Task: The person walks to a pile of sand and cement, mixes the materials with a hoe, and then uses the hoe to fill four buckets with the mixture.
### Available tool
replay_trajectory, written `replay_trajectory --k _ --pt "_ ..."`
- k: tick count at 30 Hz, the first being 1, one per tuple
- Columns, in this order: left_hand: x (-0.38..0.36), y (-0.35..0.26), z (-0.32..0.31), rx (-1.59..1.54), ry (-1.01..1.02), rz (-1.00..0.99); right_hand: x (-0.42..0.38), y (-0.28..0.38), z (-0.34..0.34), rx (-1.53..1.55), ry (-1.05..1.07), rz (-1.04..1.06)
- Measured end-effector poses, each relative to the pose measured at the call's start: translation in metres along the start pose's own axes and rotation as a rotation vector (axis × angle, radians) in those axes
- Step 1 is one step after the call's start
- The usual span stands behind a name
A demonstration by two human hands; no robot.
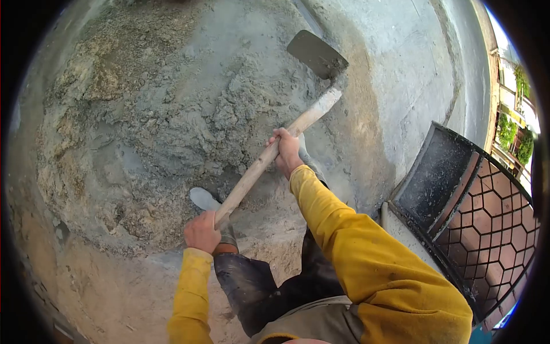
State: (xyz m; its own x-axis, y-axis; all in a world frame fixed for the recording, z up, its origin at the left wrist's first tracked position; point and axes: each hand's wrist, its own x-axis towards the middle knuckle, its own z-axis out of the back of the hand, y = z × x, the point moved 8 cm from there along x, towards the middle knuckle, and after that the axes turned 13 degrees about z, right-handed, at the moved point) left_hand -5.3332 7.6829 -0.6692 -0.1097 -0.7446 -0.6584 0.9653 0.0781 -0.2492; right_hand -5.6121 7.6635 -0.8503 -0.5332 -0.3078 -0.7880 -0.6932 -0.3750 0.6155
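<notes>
Currently your right hand point(286, 150) is closed round the hoe point(275, 152) at mid-shaft; your left hand point(201, 231) is clamped on the butt end, low and near your boot point(205, 199). Both grips wrap the wood fully. Blade point(317, 54) hangs over the far edge of the mortar pile point(149, 120), apart from it and coated grey.

Handling, judged: shaft stiff, dry wood, not slippery; head heavy, more so with wet mix stuck on. Wide hand spacing suits that load. Mortar looks dense, clumpy and stiff, damp in the middle, drier and sandy at the rim.

Count: one hoe, one pile, two hands, one boot seen clearly. One metal gate point(464, 195) lies at your right, well apart from the pile.
</notes>
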Motion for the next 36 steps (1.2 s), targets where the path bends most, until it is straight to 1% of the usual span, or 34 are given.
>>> replay_trajectory --k 2,3,4,5,7,9,12,14,16,18,20,21,22,25,27,28,30,31,32,33,34,36 --pt "0.042 -0.036 0.011 0.041 0.04 -0.098 0.036 0.025 0.013 0.07 -0.102 0.028" --pt "0.052 -0.043 0.013 0.057 0.069 -0.13 0.043 0.026 0.024 0.051 -0.117 0.02" --pt "0.058 -0.044 0.013 0.07 0.071 -0.171 0.045 0.023 0.033 0.111 -0.136 -0.01" --pt "0.062 -0.042 0.011 0.099 0.075 -0.21 0.045 0.017 0.037 0.182 -0.149 -0.032" --pt "0.074 -0.035 0.013 0.126 0.069 -0.258 0.048 -0.001 0.048 0.213 -0.186 -0.022" --pt "0.086 -0.026 0.011 0.233 0.077 -0.318 0.049 -0.018 0.052 0.24 -0.224 -0.006" --pt "0.111 -0.006 0.014 0.288 0.135 -0.291 0.058 -0.054 0.03 0.235 -0.222 -0.052" --pt "0.123 0.008 0.027 0.369 0.081 -0.328 0.065 -0.077 0.016 0.251 -0.286 -0.056" --pt "0.117 0.022 0.042 0.381 0.1 -0.349 0.054 -0.085 0.001 0.244 -0.278 -0.069" --pt "0.102 0.039 0.051 0.413 0.123 -0.347 0.031 -0.088 -0.018 0.226 -0.258 -0.073" --pt "0.074 0.079 0.068 0.412 0.118 -0.312 -0.011 -0.12 -0.047 0.218 -0.178 -0.179" --pt "0.05 0.112 0.096 0.439 0.127 -0.23 -0.042 -0.147 -0.077 0.208 -0.159 -0.184" --pt "0.032 0.136 0.111 0.462 0.154 -0.145 -0.061 -0.174 -0.09 0.191 -0.152 -0.2" --pt "-0.012 0.174 0.141 0.432 0.133 -0.069 -0.116 -0.196 -0.119 0.139 -0.087 -0.273" --pt "-0.048 0.192 0.149 0.38 0.143 0.015 -0.154 -0.195 -0.126 0.103 -0.042 -0.263" --pt "-0.066 0.201 0.148 0.344 0.167 0.063 -0.174 -0.194 -0.125 0.095 -0.03 -0.247" --pt "-0.112 0.242 0.13 0.275 0.131 0.175 -0.228 -0.196 -0.128 0.086 0.035 -0.253" --pt "-0.135 0.263 0.117 0.243 0.093 0.216 -0.241 -0.215 -0.121 0.07 0.025 -0.187" --pt "-0.16 0.286 0.102 0.214 0.059 0.251 -0.26 -0.228 -0.114 0.006 0.106 -0.195" --pt "-0.186 0.31 0.083 0.225 0.045 0.252 -0.284 -0.23 -0.107 0.011 0.114 -0.207" --pt "-0.21 0.325 0.066 0.232 0.032 0.246 -0.302 -0.244 -0.1 0.047 0.157 -0.31" --pt "-0.247 0.326 0.049 0.221 0.053 0.278 -0.327 -0.215 -0.082 -0.002 0.178 -0.341"
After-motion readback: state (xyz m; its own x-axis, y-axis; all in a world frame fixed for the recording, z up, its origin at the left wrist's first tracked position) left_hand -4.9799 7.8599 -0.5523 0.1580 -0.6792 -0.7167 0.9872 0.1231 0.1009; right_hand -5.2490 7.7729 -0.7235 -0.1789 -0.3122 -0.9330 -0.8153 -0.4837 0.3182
